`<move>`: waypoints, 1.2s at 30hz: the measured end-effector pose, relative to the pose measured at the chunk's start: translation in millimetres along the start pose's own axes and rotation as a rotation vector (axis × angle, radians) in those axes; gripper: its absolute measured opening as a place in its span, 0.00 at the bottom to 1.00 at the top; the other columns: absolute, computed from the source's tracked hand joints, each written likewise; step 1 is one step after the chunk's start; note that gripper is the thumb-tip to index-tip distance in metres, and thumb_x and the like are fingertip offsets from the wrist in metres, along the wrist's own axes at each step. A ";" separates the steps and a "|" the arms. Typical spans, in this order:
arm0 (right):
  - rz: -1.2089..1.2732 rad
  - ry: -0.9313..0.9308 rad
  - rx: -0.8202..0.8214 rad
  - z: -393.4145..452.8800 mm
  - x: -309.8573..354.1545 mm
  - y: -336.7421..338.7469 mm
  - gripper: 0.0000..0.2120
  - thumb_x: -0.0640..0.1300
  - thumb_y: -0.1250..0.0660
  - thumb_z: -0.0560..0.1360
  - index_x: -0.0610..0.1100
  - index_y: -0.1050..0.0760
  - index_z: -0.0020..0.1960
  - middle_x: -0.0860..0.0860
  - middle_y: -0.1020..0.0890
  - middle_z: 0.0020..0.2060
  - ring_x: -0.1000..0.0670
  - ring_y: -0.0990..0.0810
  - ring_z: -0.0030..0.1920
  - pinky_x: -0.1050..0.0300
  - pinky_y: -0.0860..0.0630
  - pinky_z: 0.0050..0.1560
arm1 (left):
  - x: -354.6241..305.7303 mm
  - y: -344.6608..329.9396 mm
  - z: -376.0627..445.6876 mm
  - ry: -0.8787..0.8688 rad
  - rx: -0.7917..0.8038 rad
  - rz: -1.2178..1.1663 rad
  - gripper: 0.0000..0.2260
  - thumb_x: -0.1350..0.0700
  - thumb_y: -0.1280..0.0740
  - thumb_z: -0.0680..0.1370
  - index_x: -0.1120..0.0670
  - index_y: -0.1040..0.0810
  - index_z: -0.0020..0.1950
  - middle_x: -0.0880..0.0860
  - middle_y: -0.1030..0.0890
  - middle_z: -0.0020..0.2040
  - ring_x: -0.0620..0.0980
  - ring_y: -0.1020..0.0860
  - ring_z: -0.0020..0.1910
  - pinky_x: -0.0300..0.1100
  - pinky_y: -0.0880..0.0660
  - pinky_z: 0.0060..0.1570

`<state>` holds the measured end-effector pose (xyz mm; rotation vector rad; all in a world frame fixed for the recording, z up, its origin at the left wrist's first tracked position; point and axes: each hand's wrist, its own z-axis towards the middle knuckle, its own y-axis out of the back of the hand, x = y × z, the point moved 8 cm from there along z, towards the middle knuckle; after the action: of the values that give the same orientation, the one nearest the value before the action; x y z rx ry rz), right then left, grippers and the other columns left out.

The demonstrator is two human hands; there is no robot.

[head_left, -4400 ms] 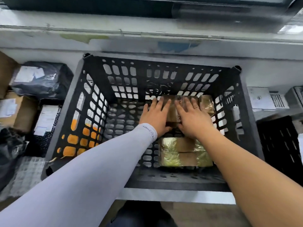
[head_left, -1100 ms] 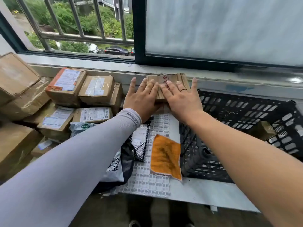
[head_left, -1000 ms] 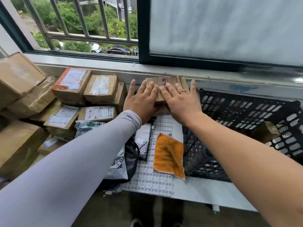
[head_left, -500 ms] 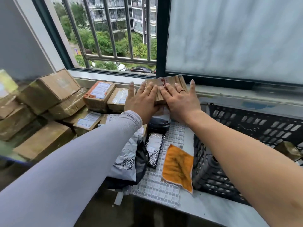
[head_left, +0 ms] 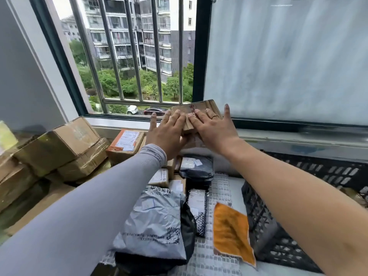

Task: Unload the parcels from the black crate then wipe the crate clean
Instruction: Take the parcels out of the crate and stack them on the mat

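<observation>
Nearest the camera, an orange cloth (head_left: 232, 234) lies flat on the white grid mat (head_left: 219, 188), just left of the black crate (head_left: 264, 222), likely staged for the wiping step. Left of the cloth sits a grey China Post mailer bag (head_left: 153, 222), overlapping a black poly bag (head_left: 187, 224). A mesh-patterned packet (head_left: 198, 210) lies between the mailer and the cloth.

The crate sits at the right edge, mostly cut off. One tape-wrapped parcel (head_left: 354, 196) shows inside it near the right border, so unloading is judged not finished.

Further out, a black labelled poly parcel (head_left: 197, 168) and small labelled cartons (head_left: 159, 178) crowd the mat. At far left is a stack of brown cardboard boxes (head_left: 57, 144), and beside it an orange-labelled box (head_left: 125, 142).

Above these, both hands carry a flat brown cardboard parcel (head_left: 201, 110), lifted clear in front of the window sill (head_left: 119, 122). The left hand (head_left: 169, 132) and right hand (head_left: 213, 128) lay straight fingers on its top face, side by side. The thumbs look tucked underneath, so the parcel is sandwiched rather than wrapped by curled fingers. Two hands probably keep it level while it heads towards the unloaded pile. A ring shows on the right hand.

Beyond are the barred window (head_left: 129, 56) and a frosted pane (head_left: 278, 56).
</observation>
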<state>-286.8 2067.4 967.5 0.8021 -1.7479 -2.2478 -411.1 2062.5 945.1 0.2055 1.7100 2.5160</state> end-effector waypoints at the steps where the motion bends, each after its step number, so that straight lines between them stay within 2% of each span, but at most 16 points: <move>1: 0.004 -0.012 0.009 5.3 5.2 1.4 0.48 0.70 0.65 0.67 0.52 0.56 0.84 0.49 0.48 0.84 0.41 0.45 0.82 0.21 0.55 0.74 | 8.8 -0.4 2.4 -0.015 -0.001 -0.009 0.36 0.33 0.51 0.81 0.48 0.50 0.85 0.49 0.47 0.85 0.53 0.49 0.84 0.66 0.56 0.79; 4: -0.003 -0.057 0.003 25.9 20.1 -2.3 0.40 0.68 0.61 0.76 0.52 0.56 0.84 0.50 0.48 0.84 0.41 0.45 0.82 0.22 0.54 0.74 | 33.1 -1.2 6.8 -0.060 -0.029 -0.048 0.34 0.34 0.47 0.82 0.48 0.49 0.84 0.50 0.47 0.85 0.54 0.48 0.84 0.64 0.56 0.80; 7: -0.019 -0.086 -0.024 46.4 36.2 -11.8 0.33 0.61 0.49 0.84 0.54 0.56 0.84 0.51 0.48 0.84 0.42 0.44 0.82 0.22 0.53 0.74 | 58.1 -7.8 7.0 -0.085 -0.060 -0.132 0.35 0.33 0.45 0.81 0.47 0.46 0.84 0.50 0.46 0.85 0.55 0.47 0.83 0.64 0.53 0.79; 11: 0.029 -0.109 -0.034 59.8 57.0 -19.7 0.33 0.57 0.45 0.85 0.55 0.56 0.84 0.52 0.48 0.84 0.44 0.45 0.82 0.23 0.54 0.75 | 90.7 -21.8 6.6 -0.093 -0.032 -0.320 0.43 0.23 0.50 0.73 0.43 0.45 0.83 0.51 0.46 0.85 0.56 0.45 0.83 0.64 0.42 0.78; 16: 0.037 -0.104 -0.060 54.4 64.6 -30.0 0.32 0.60 0.47 0.84 0.56 0.55 0.84 0.51 0.48 0.84 0.43 0.45 0.82 0.23 0.54 0.75 | 117.0 -35.7 6.8 -0.025 0.042 -0.583 0.48 0.19 0.44 0.68 0.40 0.47 0.84 0.51 0.46 0.85 0.53 0.42 0.82 0.58 0.38 0.78; 19: -0.042 -0.021 -0.061 44.7 64.8 -39.0 0.33 0.55 0.42 0.84 0.53 0.54 0.84 0.49 0.47 0.83 0.41 0.43 0.82 0.23 0.49 0.74 | 117.5 -42.9 8.6 -0.007 0.070 -0.758 0.46 0.22 0.40 0.70 0.39 0.47 0.84 0.51 0.44 0.84 0.52 0.40 0.81 0.57 0.38 0.78; 22: -0.186 0.120 -0.104 33.4 67.7 -46.7 0.36 0.49 0.35 0.82 0.50 0.49 0.84 0.45 0.40 0.82 0.38 0.37 0.79 0.26 0.40 0.73 | 110.6 -47.1 9.6 0.004 0.080 -0.897 0.42 0.30 0.33 0.74 0.44 0.44 0.84 0.51 0.37 0.82 0.50 0.35 0.78 0.50 0.36 0.76; 24: -0.253 0.203 -0.142 26.1 68.0 -50.9 0.37 0.48 0.33 0.81 0.50 0.49 0.84 0.45 0.40 0.81 0.37 0.36 0.78 0.28 0.38 0.72 | 106.2 -54.5 11.0 0.059 0.155 -1.030 0.39 0.34 0.31 0.74 0.41 0.40 0.82 0.54 0.32 0.79 0.50 0.31 0.75 0.51 0.33 0.74; 26: -0.305 0.292 -0.179 20.2 68.3 -53.7 0.37 0.48 0.34 0.81 0.51 0.50 0.84 0.45 0.39 0.81 0.37 0.35 0.78 0.27 0.37 0.73 | 106.2 -58.9 14.9 0.196 0.211 -1.204 0.37 0.34 0.30 0.71 0.43 0.32 0.78 0.57 0.24 0.72 0.54 0.23 0.68 0.55 0.25 0.68; 28: -0.341 0.361 -0.209 17.4 66.9 -55.7 0.35 0.48 0.34 0.81 0.51 0.48 0.84 0.45 0.38 0.81 0.37 0.34 0.78 0.27 0.36 0.72 | 103.7 -54.8 17.9 0.319 0.275 -1.324 0.29 0.39 0.31 0.75 0.52 0.25 0.73 0.55 0.19 0.63 0.50 0.19 0.54 0.48 0.19 0.56; 29: -0.353 0.389 -0.220 16.3 66.0 -56.3 0.35 0.47 0.35 0.82 0.51 0.47 0.83 0.45 0.37 0.80 0.37 0.34 0.77 0.27 0.37 0.72 | 100.2 -52.3 16.6 0.371 0.349 -1.346 0.23 0.42 0.34 0.80 0.53 0.24 0.70 0.53 0.19 0.59 0.48 0.20 0.50 0.43 0.19 0.48; 30: -0.362 0.414 -0.229 15.6 65.6 -56.5 0.35 0.47 0.35 0.82 0.51 0.47 0.83 0.45 0.37 0.80 0.37 0.34 0.77 0.27 0.37 0.72 | 96.4 -51.9 14.1 0.410 0.449 -1.353 0.18 0.42 0.38 0.83 0.51 0.22 0.67 0.52 0.18 0.55 0.49 0.20 0.48 0.42 0.21 0.45; 33: -0.385 0.464 -0.239 12.4 60.8 -58.0 0.35 0.47 0.36 0.82 0.52 0.49 0.84 0.46 0.39 0.81 0.37 0.36 0.78 0.27 0.40 0.74 | 96.2 -58.8 9.7 0.458 0.611 -1.334 0.14 0.42 0.41 0.85 0.47 0.20 0.61 0.49 0.15 0.54 0.54 0.19 0.54 0.56 0.24 0.58; 36: -0.403 0.487 -0.223 8.7 54.4 -63.4 0.34 0.47 0.40 0.83 0.54 0.52 0.84 0.47 0.42 0.82 0.37 0.39 0.80 0.27 0.44 0.75 | 92.8 -59.9 6.7 0.455 0.677 -1.337 0.14 0.42 0.39 0.85 0.44 0.20 0.65 0.49 0.16 0.60 0.57 0.19 0.60 0.66 0.24 0.60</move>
<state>-325.4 2068.4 892.9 1.5960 -1.1701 -2.1569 -501.5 2104.7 897.4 -1.1273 1.7719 1.0135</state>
